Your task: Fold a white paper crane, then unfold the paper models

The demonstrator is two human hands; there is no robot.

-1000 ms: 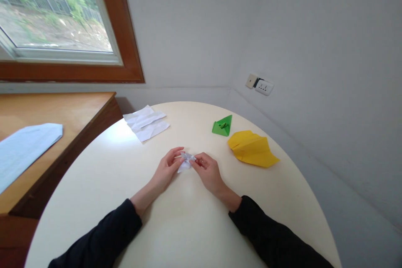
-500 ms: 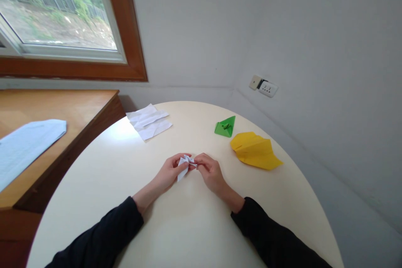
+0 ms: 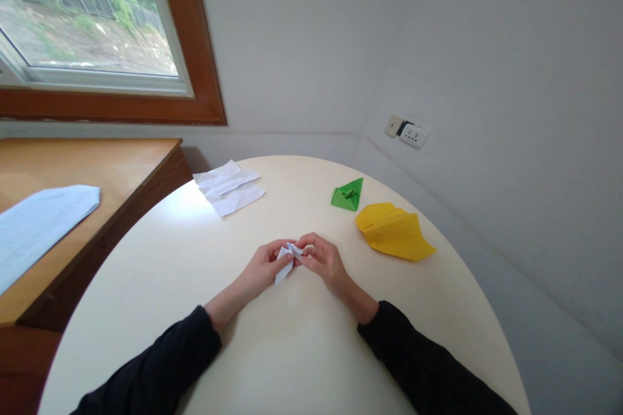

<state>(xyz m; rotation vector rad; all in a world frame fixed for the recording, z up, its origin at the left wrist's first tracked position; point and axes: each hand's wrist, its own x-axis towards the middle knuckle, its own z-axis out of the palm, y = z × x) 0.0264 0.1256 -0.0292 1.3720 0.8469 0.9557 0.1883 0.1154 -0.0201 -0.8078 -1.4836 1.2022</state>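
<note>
The grip of the left hand [image 3: 260, 268] is closed on a small piece of folded white paper [image 3: 283, 270], thumb on top. The right hand [image 3: 331, 266] meets the paper's other end with bent thumb and forefinger; whether its grip pinches or merely touches cannot be told. The paper sits between the two hands, above the middle of the round white tabletop [image 3: 272, 356]. Its visible long axis runs aslant: a pointed flap aims down and left, toward the person, while the crumpled-looking upper end leads up and right to the right fingertips. Part of it is hidden by fingers.

Beyond the right hand lie a yellow folded paper [image 3: 392, 233], a sharp corner aimed right and nearward, and, just beside it, a green folded paper [image 3: 346, 196]. White sheets [image 3: 228, 188] lie at the far left edge. Farther left, a pale blue folded piece [image 3: 46, 227] rests on a wooden tabletop [image 3: 107, 162], below a window [image 3: 92, 19].
</note>
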